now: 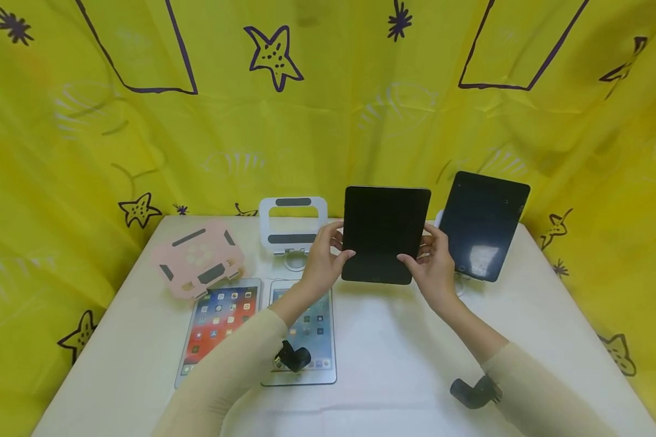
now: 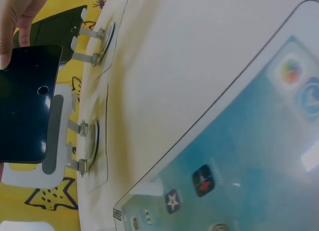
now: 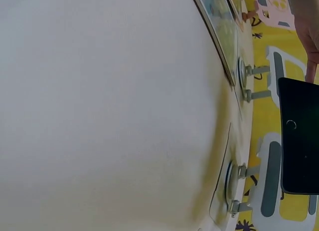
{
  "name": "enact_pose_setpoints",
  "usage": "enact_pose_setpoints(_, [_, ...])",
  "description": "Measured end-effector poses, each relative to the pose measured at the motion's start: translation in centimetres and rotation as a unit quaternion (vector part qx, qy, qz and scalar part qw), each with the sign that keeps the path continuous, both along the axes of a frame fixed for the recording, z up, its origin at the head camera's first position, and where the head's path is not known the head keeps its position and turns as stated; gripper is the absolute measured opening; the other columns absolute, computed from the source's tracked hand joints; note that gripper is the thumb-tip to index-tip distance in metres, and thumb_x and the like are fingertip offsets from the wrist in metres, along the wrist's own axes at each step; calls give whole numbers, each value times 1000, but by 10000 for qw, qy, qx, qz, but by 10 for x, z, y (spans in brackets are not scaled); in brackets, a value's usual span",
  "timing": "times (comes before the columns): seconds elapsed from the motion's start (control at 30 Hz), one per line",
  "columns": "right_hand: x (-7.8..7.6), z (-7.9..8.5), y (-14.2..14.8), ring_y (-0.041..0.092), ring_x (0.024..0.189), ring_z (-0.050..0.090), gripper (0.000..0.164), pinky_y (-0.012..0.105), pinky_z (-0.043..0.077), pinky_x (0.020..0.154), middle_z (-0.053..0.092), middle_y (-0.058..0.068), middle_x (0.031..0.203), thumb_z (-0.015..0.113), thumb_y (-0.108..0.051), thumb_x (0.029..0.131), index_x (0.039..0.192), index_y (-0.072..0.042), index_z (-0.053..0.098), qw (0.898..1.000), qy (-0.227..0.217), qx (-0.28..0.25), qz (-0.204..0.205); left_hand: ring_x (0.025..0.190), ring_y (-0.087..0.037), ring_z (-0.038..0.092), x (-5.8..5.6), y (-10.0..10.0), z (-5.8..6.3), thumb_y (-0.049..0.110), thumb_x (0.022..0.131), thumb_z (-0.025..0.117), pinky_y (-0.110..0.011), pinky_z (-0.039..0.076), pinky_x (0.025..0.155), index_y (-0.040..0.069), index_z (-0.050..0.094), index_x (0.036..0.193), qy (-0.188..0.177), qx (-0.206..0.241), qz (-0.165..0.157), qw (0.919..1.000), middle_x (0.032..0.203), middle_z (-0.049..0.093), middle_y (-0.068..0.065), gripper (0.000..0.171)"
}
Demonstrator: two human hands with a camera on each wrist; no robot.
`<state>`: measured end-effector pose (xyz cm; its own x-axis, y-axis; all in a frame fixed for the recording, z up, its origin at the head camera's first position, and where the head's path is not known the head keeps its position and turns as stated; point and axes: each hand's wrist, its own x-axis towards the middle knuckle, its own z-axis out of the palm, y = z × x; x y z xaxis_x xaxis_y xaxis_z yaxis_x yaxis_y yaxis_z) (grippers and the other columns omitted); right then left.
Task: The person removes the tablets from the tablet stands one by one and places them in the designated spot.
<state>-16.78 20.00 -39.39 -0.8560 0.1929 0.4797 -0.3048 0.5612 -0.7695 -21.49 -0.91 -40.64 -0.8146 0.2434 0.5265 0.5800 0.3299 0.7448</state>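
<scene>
Between both hands a black tablet (image 1: 385, 233) is held upright, its dark screen toward me. The left hand (image 1: 322, 258) grips its left edge, thumb on the front and fingers behind. On the opposite edge the right hand (image 1: 435, 267) pinches it the same way. Behind the tablet stands a white tablet stand with grey pads (image 3: 271, 176), seen in the wrist views but covered in the head view. Whether tablet and stand touch, I cannot tell. Just right of the right hand, a second black tablet (image 1: 486, 224) leans tilted on its own stand.
A white stand (image 1: 293, 223) stands left of the held tablet, and a pink stand (image 1: 199, 258) is farther left. Two white-framed tablets with lit-looking icon screens, one red-blue (image 1: 218, 325) and one blue (image 1: 311, 328), lie on the white table (image 1: 393, 376). A yellow patterned curtain (image 1: 328, 121) surrounds it.
</scene>
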Motion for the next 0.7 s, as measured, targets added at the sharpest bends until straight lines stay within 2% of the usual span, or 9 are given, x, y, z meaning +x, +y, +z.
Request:
enact_pose_setpoints(0.2, [15,-4,2,5,79,48,72,8,43,66,56,18,103,76,4,74,134,0,35,9993,-223,-197,235,85,-23,56,17,-3,-6,0,81,72,-24,54,66,3,44,127,-92,164,-105,9998,98,52,-12,53])
enact_pose_setpoints(0.5, [35,-12,2,3,80,48,74,10,44,65,56,18,102,77,3,73,133,3,34,9988,-282,-147,378,83,-24,58,38,-7,-18,-1,79,73,-24,54,64,0,46,124,-25,246,-205,9995,100,51,-14,53])
enact_pose_setpoints(0.7, [46,-22,1,5,80,46,73,9,43,63,54,19,101,76,6,73,133,5,34,9970,-611,-116,464,82,-24,58,54,-9,-27,-3,78,73,-23,53,62,-1,46,126,-279,345,-236,9987,101,51,-14,55])
